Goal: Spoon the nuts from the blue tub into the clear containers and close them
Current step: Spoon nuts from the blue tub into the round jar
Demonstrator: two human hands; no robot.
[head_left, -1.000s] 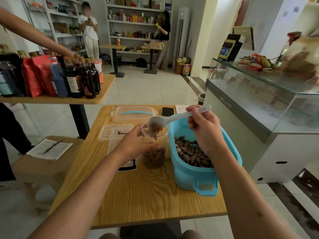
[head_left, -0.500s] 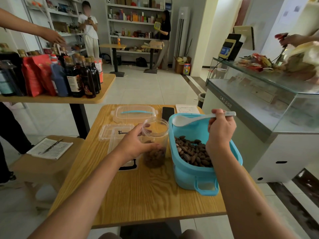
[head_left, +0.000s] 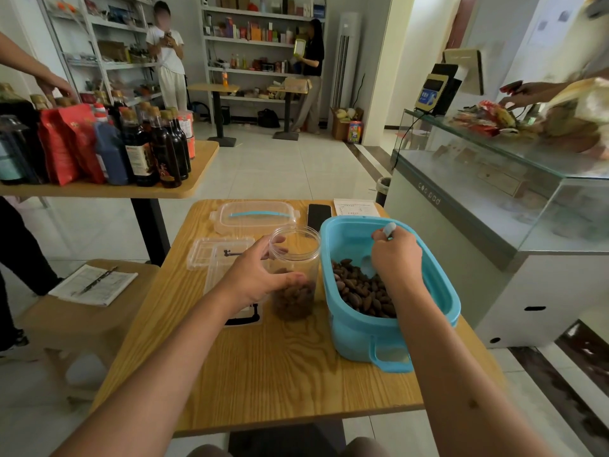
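A blue tub (head_left: 438, 288) stands on the right of the wooden table (head_left: 270, 374), partly filled with brown nuts (head_left: 359, 291). Just left of it stands an open clear jar (head_left: 295, 245) with nuts in its bottom third. My left hand (head_left: 260, 275) is wrapped around the jar's side. My right hand (head_left: 397, 255) is down inside the tub, gripping a white spoon (head_left: 389, 229) whose handle end sticks up above my fist. The spoon's bowl (head_left: 367, 263) rests among the nuts.
A clear lid with a blue strip (head_left: 255, 216), flat clear lids (head_left: 217, 252), a phone (head_left: 319, 215) and a paper sheet (head_left: 356, 207) lie at the table's far side. A glass counter (head_left: 494, 199) stands right, a bottle-laden table (head_left: 108, 189) left. Other people stand around the room.
My right hand has carried the spoon from above the jar, over to the right and down into the tub's nuts. My left hand has stayed on the jar.
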